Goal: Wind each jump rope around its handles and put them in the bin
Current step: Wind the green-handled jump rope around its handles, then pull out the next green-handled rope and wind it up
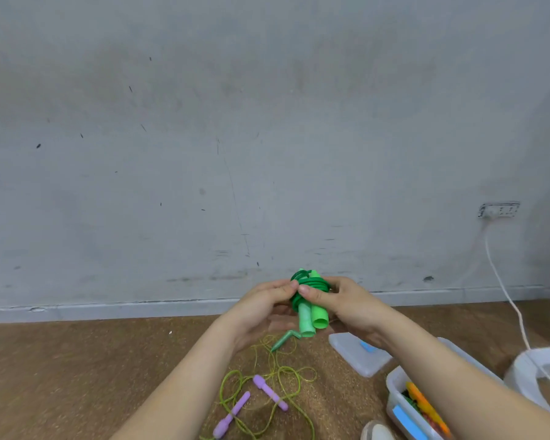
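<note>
Both hands hold one green jump rope (310, 285) up above the floor (77, 376), its cord coiled round its two green handles (311, 319). The left hand (261, 308) pinches the coil, and the right hand (346, 303) has its fingers curled round the bundle. A second rope (267, 374) with two purple handles (269, 392) lies loose on the floor's near middle. One bin (394, 398) and one lid (356, 354) sit toward the floor's right edge.

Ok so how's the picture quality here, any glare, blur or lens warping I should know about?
Head view: soft, even light, no glare. Head view: wide-angle warping slightly bows the baseboard and stretches the forearms near the bottom edge. Head view: the green jump rope is fairly sharp; the bin at lower right looks softer.
</note>
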A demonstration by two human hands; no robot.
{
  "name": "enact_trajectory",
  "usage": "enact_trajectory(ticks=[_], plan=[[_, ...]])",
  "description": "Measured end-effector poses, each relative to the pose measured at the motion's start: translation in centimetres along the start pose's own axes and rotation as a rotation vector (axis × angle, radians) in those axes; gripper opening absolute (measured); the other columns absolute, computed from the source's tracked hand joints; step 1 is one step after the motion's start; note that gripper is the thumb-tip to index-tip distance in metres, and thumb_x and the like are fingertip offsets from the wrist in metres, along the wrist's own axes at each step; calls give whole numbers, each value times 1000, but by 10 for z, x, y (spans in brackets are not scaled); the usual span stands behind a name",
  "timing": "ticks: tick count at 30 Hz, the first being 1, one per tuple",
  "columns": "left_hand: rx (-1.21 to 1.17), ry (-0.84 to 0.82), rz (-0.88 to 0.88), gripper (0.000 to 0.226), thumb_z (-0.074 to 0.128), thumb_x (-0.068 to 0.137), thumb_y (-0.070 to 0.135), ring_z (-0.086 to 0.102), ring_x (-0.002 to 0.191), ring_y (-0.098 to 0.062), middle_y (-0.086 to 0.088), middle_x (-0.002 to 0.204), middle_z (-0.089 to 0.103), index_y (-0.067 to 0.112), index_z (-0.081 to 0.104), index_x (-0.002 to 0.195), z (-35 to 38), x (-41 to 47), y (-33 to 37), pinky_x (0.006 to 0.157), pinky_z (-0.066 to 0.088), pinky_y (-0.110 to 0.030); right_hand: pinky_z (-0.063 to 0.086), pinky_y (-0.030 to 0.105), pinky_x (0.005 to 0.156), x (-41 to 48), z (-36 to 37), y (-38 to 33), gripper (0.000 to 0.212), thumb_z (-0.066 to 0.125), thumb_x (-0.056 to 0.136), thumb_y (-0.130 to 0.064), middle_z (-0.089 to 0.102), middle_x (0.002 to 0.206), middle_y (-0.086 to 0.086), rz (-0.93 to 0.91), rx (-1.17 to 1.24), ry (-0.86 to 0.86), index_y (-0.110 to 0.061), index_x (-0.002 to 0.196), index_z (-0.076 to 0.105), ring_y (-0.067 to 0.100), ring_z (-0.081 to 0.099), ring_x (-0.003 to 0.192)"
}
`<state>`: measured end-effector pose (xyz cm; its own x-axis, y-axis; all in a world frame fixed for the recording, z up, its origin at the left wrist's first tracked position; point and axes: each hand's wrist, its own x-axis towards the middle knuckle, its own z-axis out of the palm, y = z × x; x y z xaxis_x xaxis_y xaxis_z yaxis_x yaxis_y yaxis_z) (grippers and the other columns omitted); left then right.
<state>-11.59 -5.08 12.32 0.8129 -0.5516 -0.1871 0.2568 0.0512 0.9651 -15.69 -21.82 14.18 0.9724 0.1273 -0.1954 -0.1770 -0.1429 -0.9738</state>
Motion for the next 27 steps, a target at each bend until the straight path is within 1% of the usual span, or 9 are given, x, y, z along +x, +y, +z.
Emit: enact_trajectory(ticks=[3,6,11,13,15,16,19,22,27], plan=[[54,-19,-13,23,47,99,27,63,77,-12,1,86,70,17,68,99,22,3,-7,69,50,-28,57,32,69,-16,-23,-4,37,67,85,-45,72,86,6,55,-103,-32,-14,105,68,18,69,79],[139,58,62,24,43,101,27,57,71,-15,-3,84,66,16,64,104,43,20,-16,60,48,-25,56,32,77,-23,-59,-2,33,67,89,-36,74,104,5,110,-159,-100,-15,115,66,20,69,96],[102,151,55,11,48,99,27,63,61,-18,-9,80,67,19,48,107,84,64,-40,56,51,-30,55,29,73,-15,-115,28,37,74,84,-27,74,106,8,192,-161,-25,-15,118,63,16,69,92],[143,101,11,13,50,98,34,65,73,-17,-9,96,69,26,50,108,101,88,-57,60,50,-30,52,27,67,-9,-139,50,38,76,82,-24,74,105,8,220,-132,35,-14,117,64,16,69,88],[158,4,-65,28,60,89,40,64,93,-19,-6,114,65,35,51,116,120,112,-74,64,52,-32,50,25,64,-5,-167,74,37,77,81,-24,74,101,6,254,-97,99,-13,114,65,13,69,83],[178,-45,-94,38,66,84,40,64,96,-19,-4,114,65,39,50,119,129,123,-84,66,53,-32,49,25,64,-5,-182,86,37,78,79,-25,74,97,5,272,-84,125,-13,112,66,12,68,80],[312,-137,-124,47,70,86,25,64,80,-13,-2,92,67,38,49,126,158,156,-111,68,51,-27,51,30,70,-5,-225,132,38,81,75,-27,72,94,4,345,-101,194,-14,108,67,12,65,82],[401,-166,-146,49,71,84,16,62,66,-4,0,88,62,35,48,123,188,188,-143,59,49,-17,49,35,78,-4,-261,187,34,79,79,-24,67,96,12,426,38,250,-10,108,67,20,58,87],[581,-164,-172,62,77,74,24,66,89,-14,4,99,61,39,41,121,219,233,-225,81,56,-38,54,23,64,2,-285,272,23,70,88,-14,65,89,3,495,246,368,-17,111,65,6,62,65]])
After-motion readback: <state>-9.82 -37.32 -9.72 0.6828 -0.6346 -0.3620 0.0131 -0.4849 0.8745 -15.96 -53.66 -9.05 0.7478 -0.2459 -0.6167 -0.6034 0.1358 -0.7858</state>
